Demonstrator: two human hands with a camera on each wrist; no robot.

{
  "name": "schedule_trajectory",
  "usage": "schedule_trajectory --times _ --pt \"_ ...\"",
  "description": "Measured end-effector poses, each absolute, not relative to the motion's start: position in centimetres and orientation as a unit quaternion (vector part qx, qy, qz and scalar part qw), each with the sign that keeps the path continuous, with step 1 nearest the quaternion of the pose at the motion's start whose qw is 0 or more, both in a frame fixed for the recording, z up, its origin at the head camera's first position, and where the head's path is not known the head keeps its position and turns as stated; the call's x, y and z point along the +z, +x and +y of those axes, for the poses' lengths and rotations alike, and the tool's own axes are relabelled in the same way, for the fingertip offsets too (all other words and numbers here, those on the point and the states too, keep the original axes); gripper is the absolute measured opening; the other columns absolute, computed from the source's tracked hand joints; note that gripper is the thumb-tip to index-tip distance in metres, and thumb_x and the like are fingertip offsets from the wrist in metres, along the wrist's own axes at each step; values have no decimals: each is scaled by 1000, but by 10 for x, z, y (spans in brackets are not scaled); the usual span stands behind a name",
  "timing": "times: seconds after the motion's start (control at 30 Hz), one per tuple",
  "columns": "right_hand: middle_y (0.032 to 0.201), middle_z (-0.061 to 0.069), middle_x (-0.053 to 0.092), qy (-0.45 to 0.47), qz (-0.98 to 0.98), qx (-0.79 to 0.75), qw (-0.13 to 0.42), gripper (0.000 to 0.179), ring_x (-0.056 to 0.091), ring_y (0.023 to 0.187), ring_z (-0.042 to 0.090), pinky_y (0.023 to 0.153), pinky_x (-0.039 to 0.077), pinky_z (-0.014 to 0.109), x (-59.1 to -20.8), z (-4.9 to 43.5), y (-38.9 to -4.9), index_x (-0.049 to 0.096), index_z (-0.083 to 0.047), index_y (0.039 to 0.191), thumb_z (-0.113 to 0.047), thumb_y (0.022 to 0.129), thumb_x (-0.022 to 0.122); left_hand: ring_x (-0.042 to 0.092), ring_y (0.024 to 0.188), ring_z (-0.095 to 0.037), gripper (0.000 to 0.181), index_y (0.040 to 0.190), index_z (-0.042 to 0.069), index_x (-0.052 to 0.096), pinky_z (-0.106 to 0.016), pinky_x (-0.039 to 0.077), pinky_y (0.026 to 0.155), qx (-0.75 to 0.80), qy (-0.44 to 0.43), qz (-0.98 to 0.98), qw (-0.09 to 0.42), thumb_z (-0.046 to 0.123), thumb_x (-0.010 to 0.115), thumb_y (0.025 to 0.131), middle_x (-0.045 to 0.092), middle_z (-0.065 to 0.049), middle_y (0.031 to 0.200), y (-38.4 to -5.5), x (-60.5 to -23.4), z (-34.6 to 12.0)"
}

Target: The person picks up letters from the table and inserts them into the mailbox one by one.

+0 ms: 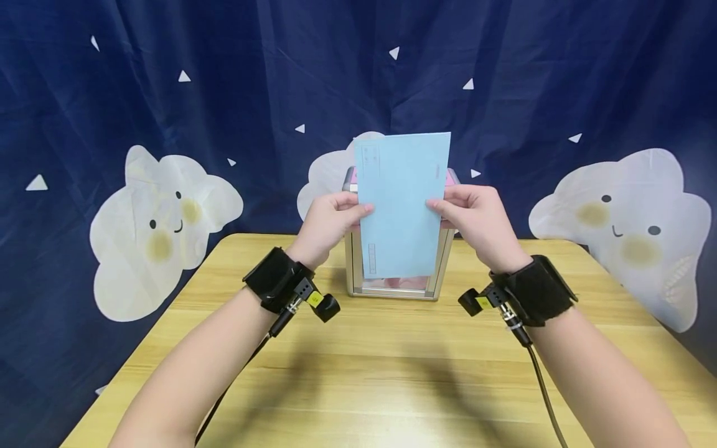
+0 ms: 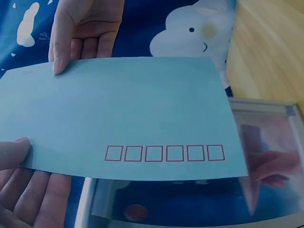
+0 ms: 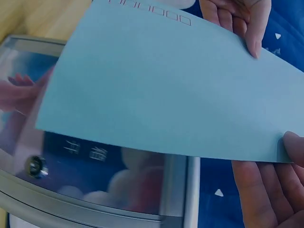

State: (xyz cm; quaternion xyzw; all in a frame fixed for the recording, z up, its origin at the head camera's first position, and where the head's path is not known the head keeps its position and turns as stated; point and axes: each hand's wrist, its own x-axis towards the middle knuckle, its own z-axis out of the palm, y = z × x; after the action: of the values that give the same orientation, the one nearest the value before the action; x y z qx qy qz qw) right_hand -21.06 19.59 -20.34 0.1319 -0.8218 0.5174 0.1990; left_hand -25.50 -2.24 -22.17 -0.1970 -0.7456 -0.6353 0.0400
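Note:
A light blue envelope (image 1: 400, 208) is held upright between both hands, in front of a clear-walled box (image 1: 351, 274) with a silver metal frame. My left hand (image 1: 330, 218) pinches its left long edge, thumb on the near face and fingers behind. On the opposite edge my right hand (image 1: 473, 214) pinches it the same way. A row of red printed squares shows near one end of the envelope (image 2: 128, 104) in the left wrist view. Most of the box front is hidden behind the envelope; a round lock (image 3: 35, 166) shows on the box in the right wrist view.
The box stands on a light wooden table (image 1: 358, 367), toward its far edge. A dark blue curtain (image 1: 235, 74) with white clouds and triangles hangs behind. Black wrist straps with cameras and cables (image 1: 543, 392) run along both forearms.

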Motion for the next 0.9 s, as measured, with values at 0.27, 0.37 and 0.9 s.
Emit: schedule_trajectory --times 0.27,0.37,0.9 --pt "76 -4 69 131 -816 514 229 22 63 75 12 67 55 24 -183 197 -218 66 4 92 -16 86 65 60 84 -17 27 105 -4 64 -42 51 82 -631 -211 -743 77 14 65 85 67 -14 101 -259 -199 -20" --pt "74 -5 68 130 -812 515 242 21 62 74 12 66 55 22 -174 196 -221 66 4 89 -17 85 66 60 83 -16 24 103 -3 65 -38 52 81 -620 -215 -748 97 14 65 85 67 -12 100 -260 -188 -19" --pt "83 -3 70 147 -759 574 270 21 65 88 14 79 52 33 -136 194 -224 68 4 98 -11 83 67 64 79 -16 19 101 1 68 -32 50 80 -625 -237 -730 142 11 64 86 71 -11 91 -261 -144 -13"
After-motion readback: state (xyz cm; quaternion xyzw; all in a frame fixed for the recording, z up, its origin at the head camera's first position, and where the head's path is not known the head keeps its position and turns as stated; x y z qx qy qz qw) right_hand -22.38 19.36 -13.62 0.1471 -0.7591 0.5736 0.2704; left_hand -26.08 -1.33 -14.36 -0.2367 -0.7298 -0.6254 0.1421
